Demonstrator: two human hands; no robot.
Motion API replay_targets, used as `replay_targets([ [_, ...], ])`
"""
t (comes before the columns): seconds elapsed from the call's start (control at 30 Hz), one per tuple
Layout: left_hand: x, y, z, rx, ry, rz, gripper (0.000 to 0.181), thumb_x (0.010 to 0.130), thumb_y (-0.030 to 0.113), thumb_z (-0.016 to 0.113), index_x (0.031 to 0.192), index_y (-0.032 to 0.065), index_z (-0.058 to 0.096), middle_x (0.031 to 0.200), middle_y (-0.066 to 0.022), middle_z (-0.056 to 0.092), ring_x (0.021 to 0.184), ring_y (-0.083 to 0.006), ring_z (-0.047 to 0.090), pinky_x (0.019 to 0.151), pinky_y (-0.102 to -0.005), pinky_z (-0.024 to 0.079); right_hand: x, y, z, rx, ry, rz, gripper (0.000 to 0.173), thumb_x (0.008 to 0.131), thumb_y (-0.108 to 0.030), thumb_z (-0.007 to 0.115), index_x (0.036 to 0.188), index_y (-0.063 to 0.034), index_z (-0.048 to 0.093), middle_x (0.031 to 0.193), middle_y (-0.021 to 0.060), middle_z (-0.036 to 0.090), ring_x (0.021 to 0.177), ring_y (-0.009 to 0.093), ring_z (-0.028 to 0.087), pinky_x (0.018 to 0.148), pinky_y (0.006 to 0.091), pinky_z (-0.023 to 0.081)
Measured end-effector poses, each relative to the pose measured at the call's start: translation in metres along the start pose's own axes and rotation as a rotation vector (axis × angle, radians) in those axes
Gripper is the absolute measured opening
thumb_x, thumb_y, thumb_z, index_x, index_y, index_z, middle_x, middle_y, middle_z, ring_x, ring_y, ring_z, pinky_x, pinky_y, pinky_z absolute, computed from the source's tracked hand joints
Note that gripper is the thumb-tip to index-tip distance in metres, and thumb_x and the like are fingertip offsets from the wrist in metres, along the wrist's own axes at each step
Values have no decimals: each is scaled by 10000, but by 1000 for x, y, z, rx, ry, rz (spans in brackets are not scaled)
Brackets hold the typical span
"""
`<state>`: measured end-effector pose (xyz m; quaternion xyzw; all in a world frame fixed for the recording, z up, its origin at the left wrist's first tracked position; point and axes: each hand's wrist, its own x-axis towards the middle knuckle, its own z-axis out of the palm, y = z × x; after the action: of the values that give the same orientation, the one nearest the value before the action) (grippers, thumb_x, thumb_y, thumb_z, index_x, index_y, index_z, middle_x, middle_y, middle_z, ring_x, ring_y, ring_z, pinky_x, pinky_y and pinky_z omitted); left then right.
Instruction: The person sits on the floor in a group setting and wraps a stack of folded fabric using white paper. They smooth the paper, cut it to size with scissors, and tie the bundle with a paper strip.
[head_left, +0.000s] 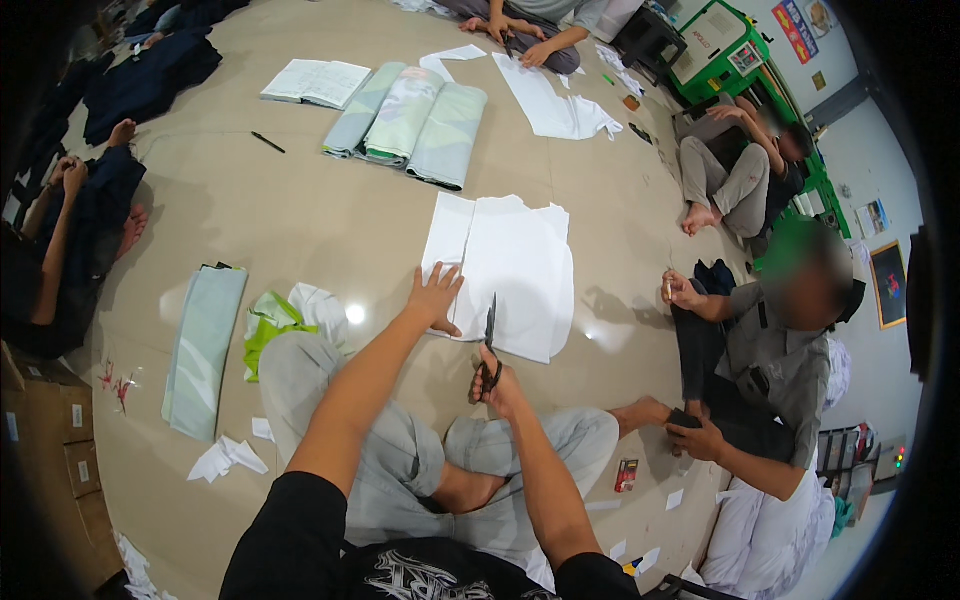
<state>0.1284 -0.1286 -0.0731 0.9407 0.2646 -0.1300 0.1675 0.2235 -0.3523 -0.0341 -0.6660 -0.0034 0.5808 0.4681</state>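
Note:
White fabric (517, 262) lies flat on the tiled floor in front of my crossed legs, with a lengthwise line dividing its narrower left strip from the wider part. My left hand (436, 298) presses on the fabric's lower left with fingers spread. In my right hand (496, 386) is a pair of scissors (490, 330) with dark handles. Their blades point away from me over the fabric's near edge. Whether the blades are parted, or have cloth between them, I cannot tell.
Rolled pale green fabrics (409, 120) and an open notebook (319, 81) lie beyond, near a pen (268, 142). A folded fabric (205, 352) and green-white cloth (281, 322) are at left. A person (780, 375) sits at right; another cuts white cloth (555, 105) ahead.

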Motion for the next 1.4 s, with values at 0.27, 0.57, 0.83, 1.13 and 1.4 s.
replay_targets([
  [0.27,2,-1,2,9,23,20,1338,591,741,796,1616,141,177,1695,-109,78,1550,-391,51,1171,-710,105,18,-8,-2,-132,-22,-28,540,855,-578,745,795,-88,526,636,44,551,529,181,579,479,322,507],
  [0.57,-1,3,-3,-12,20,25,1338,590,724,806,1613,130,182,1693,-111,86,1549,-393,51,1178,-704,100,40,-29,-4,-170,-19,-36,542,848,-608,734,783,-106,539,646,34,554,551,178,577,503,315,510],
  [0.83,1,-3,3,-10,47,22,1337,590,739,796,1611,129,186,1692,-113,94,1549,-388,58,1179,-699,101,55,-63,7,-39,-40,-25,545,841,-589,751,775,-95,533,646,41,547,554,189,567,523,332,498],
  [1.13,-3,0,2,-13,47,19,1329,596,722,802,1610,120,189,1689,-115,108,1549,-390,59,1175,-702,102,69,-78,8,-27,-79,-14,523,838,-581,765,796,-109,543,653,31,553,543,173,556,518,320,500],
  [1.4,-5,1,-1,-33,48,26,1316,606,716,799,1608,116,194,1688,-123,108,1547,-398,59,1176,-701,99,84,-89,8,-67,-53,-24,546,823,-598,770,757,-113,529,625,21,537,548,178,555,524,321,503],
])
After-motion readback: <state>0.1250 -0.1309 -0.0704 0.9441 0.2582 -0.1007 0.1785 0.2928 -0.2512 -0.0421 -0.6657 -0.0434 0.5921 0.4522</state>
